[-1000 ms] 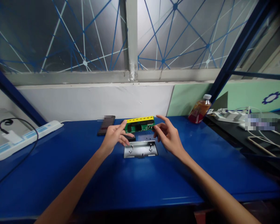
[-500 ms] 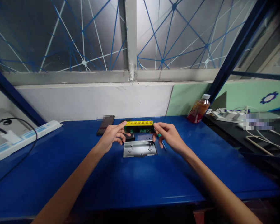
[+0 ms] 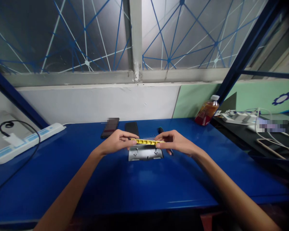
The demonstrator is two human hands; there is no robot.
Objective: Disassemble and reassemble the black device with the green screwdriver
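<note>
A yellow slotted strip [image 3: 146, 141] is held level between both hands, just above the back edge of a silver metal casing [image 3: 145, 153] on the blue table. My left hand [image 3: 117, 141] grips the strip's left end between thumb and fingers. The right end is pinched by my right hand [image 3: 174, 141]. Beneath my right hand lies a screwdriver [image 3: 161, 130], partly hidden. What is attached under the yellow strip is mostly out of sight. Inside the casing, small posts or cutouts show.
Behind the hands, a dark phone [image 3: 110, 127] and a black flat case [image 3: 132, 128] lie on the blue table [image 3: 144, 186]. A white power strip [image 3: 29, 142] is at the left. A bottle [image 3: 207, 110] stands back right, beside a black surface with cables [image 3: 269, 128].
Both hands have lowered the yellow strip toward me, down to the casing's back edge. The strip has tilted, hiding the green board, and the black case and screwdriver behind show more.
</note>
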